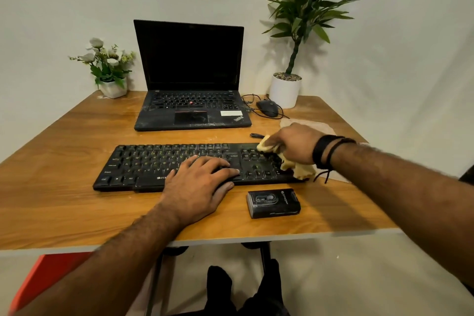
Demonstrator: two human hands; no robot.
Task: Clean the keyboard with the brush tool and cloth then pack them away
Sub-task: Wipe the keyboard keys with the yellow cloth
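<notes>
The keyboard [197,165] is the landmark here: a long, flat slab of black plastic with rows of low keys, lying across the middle of the wooden table [64,200].

The cloth-wiping step looks to be in hand. The right hand [295,142] sits over the keyboard's right end, above the number pad, its fingers curled around a bunched yellow cloth [298,168] that is soft and crumpled, with folds spilling off the keyboard's right edge. The left hand [200,179] lies flat on the keys right of the keyboard's centre, fingers spread and straight, pressing down, apparently to steady the board.

Just in front of the keyboard, below its right end, lies a small black rectangular case [273,202] with rounded corners and a dusty top; I judge it to be the brush tool or its holder, though I cannot tell which. Behind the keyboard's right end a flat beige pouch or sheet [320,128] rests on the table.

Behind the keyboard stands an open black laptop [191,77], its palm rest dusty. A black mouse [268,108] with a tangled cord lies behind the keyboard to the right.

The next move likely calls for drawing the cloth leftward along the key rows with light, even pressure, which means shifting the bracing hand out of its path.
</notes>
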